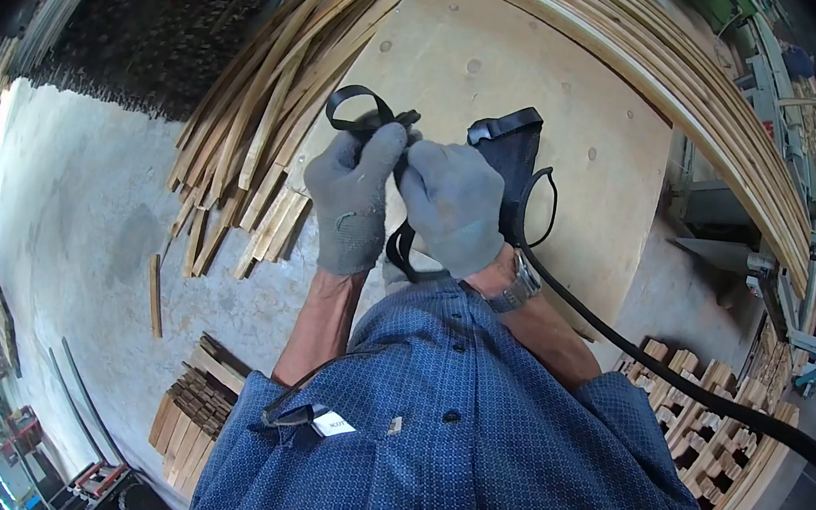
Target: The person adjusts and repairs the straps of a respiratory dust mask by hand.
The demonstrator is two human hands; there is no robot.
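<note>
Both my hands wear grey work gloves and are close together over a pale plywood board. My left hand [350,193] is closed, thumb pressed on a black strap [358,91] whose loop stands up above the fingers. Right beside it, my right hand [451,200] is closed too, gripping the same dark webbing; its fingertips and the exact hold are partly hidden. A strap end [398,250] hangs below the hands. Just beyond my right hand is a black fabric pouch [521,167] with a buckle, and a thin black cord curves beside it.
The plywood board [575,204] lies in front of me. Long wooden strips [278,69] are heaped at its left, and more strips [709,88] lie along its far right. A thick black cable [657,368] runs off right. Stacked wood pieces [193,422] and slotted blocks [710,431] flank me.
</note>
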